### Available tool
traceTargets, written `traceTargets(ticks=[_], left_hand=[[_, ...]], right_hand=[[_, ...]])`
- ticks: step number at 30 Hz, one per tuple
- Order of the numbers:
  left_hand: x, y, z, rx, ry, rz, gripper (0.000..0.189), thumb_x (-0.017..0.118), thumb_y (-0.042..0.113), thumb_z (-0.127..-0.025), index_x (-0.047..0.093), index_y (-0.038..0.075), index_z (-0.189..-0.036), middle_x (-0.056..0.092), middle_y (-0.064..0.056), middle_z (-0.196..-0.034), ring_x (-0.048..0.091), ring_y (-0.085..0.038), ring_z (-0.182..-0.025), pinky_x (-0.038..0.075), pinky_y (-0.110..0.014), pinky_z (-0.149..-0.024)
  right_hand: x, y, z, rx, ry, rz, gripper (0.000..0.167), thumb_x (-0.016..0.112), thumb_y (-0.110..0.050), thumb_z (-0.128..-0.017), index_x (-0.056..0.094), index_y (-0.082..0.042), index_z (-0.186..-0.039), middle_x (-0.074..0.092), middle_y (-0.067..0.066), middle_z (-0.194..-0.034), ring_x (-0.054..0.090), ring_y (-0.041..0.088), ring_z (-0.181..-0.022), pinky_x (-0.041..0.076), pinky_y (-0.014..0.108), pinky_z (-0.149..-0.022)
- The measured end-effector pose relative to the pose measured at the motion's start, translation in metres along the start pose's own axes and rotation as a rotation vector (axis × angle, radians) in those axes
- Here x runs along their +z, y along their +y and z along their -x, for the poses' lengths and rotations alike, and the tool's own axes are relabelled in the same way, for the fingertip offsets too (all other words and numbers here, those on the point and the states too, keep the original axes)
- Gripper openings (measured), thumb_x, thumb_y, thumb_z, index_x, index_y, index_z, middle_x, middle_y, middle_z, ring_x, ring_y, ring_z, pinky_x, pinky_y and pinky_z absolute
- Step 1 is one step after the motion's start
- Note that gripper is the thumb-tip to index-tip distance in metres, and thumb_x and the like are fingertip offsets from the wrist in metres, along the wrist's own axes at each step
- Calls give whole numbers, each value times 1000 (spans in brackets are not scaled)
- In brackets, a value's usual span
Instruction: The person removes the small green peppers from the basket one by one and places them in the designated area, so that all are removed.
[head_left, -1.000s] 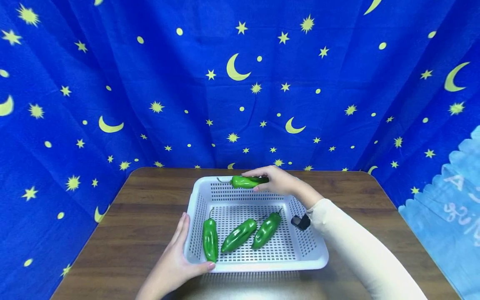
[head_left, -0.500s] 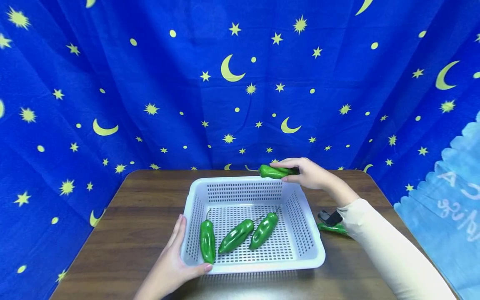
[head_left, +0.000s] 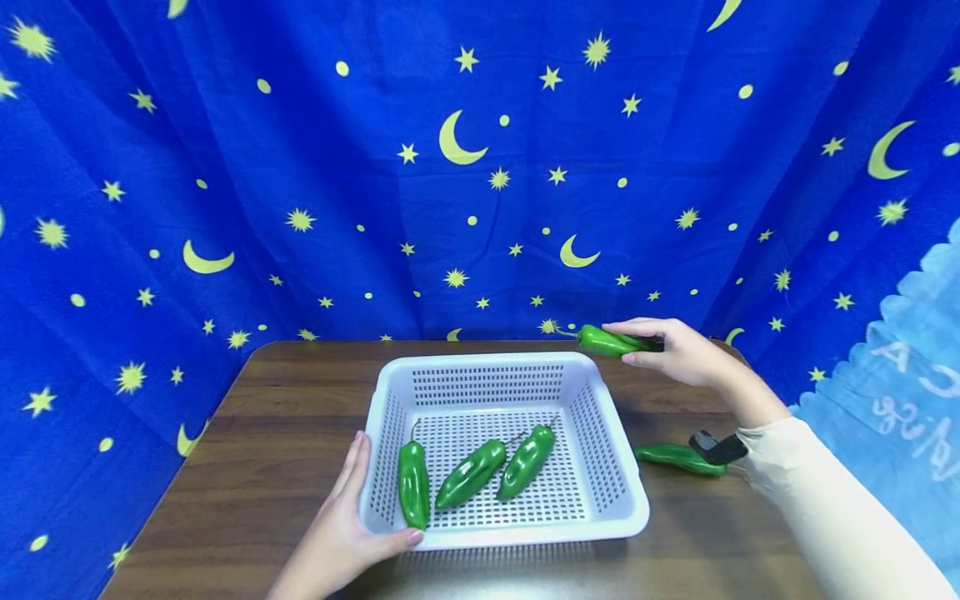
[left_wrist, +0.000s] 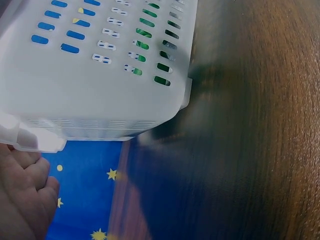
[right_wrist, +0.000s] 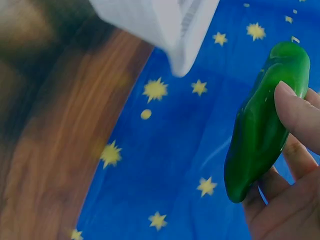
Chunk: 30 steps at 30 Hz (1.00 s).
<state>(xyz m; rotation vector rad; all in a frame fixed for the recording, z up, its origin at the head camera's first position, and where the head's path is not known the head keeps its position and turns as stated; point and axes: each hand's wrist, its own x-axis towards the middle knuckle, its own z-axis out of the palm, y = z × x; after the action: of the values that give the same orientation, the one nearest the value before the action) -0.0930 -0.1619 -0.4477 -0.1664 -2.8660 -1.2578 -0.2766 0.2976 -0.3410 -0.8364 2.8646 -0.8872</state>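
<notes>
My right hand (head_left: 686,354) holds a green pepper (head_left: 600,340) in the air beyond the basket's back right corner, its thin stem pointing left. In the right wrist view, thumb and fingers grip the glossy green pepper (right_wrist: 267,120). With my left hand (head_left: 341,517) I grip the front left corner of a white perforated plastic basket (head_left: 525,537), thumb on the front rim and fingers along the left side. Three green peppers lie inside: one upright along the left (head_left: 414,485), two slanted ones (head_left: 471,475) beside it. The left wrist view shows the basket's outer wall (left_wrist: 90,95) and curled fingers.
Another green pepper (head_left: 678,457) lies on the wooden table (head_left: 300,417) right of the basket, partly behind the black wrist camera (head_left: 718,447). A blue curtain (head_left: 360,192) with stars and moons hangs at the back and sides. Light blue cloth (head_left: 907,400) hangs at the right.
My right hand has carried the pepper from over the basket's back rim to the right, past its corner. The pepper on the table has come into view. My left hand stays on the basket.
</notes>
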Motion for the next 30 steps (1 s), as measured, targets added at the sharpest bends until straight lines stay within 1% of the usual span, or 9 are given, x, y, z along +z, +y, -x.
traceTargets(ticks=[6,11,13,15,19,22,24,28,30], left_hand=[[1,-2,0,13,9,-9,140,87,60,-62,1,10,-160,-2,-15,-168,18,-52,-147,26,-70,-110],[1,-2,1,16,14,-6,140,87,59,-62,1,10,-160,-2,-15,-168,19,-52,-147,27,-70,-110],[1,-3,1,17,14,-3,140,87,59,-61,1,10,-160,-2,-15,-168,18,-52,-147,26,-70,-110],[1,-2,1,17,12,0,140,88,59,-61,1,10,-160,-2,-15,-168,18,-51,-147,26,-69,-111],[0,-1,0,2,1,1,140,88,58,-62,1,11,-160,-3,-15,-168,19,-52,-147,26,-69,-110],[-1,0,0,-14,-7,0,140,87,59,-62,0,12,-160,-4,-13,-168,18,-52,-147,26,-69,-110],[-1,0,0,-13,-7,0,140,87,58,-62,0,12,-160,-4,-14,-168,18,-52,-147,26,-69,-110],[-1,-1,0,-9,-9,7,140,87,59,-62,0,11,-160,-3,-15,-168,18,-52,-147,26,-68,-111],[0,-1,0,-12,-13,10,140,87,59,-62,0,11,-160,-4,-15,-168,17,-52,-147,26,-68,-111]], right_hand=[[-5,22,22,58,35,27,44,68,-20,-94,61,-18,-138,62,13,-138,54,36,-130,45,58,-104],[-1,44,36,104,36,59,45,69,-22,-94,61,-19,-138,64,14,-135,57,33,-124,47,51,-101],[2,54,41,118,29,69,45,70,-24,-93,61,-19,-137,65,13,-133,58,29,-120,49,45,-97],[5,64,46,125,17,54,46,71,-22,-92,61,-15,-137,67,14,-129,61,24,-115,51,40,-94],[13,83,54,130,-6,8,47,73,-18,-90,62,-10,-135,71,12,-122,60,7,-105,51,24,-88],[19,94,58,137,-23,-14,47,74,-18,-89,62,-8,-134,71,12,-121,58,1,-104,49,20,-87],[23,101,60,142,-40,-19,48,74,-18,-88,62,-7,-134,71,13,-121,59,3,-106,49,21,-89],[31,112,63,172,-76,-48,50,75,-18,-87,62,-5,-134,71,14,-120,61,12,-107,51,25,-89],[35,117,64,188,-100,-63,51,75,-18,-87,61,-4,-134,70,15,-120,62,15,-107,51,25,-88]])
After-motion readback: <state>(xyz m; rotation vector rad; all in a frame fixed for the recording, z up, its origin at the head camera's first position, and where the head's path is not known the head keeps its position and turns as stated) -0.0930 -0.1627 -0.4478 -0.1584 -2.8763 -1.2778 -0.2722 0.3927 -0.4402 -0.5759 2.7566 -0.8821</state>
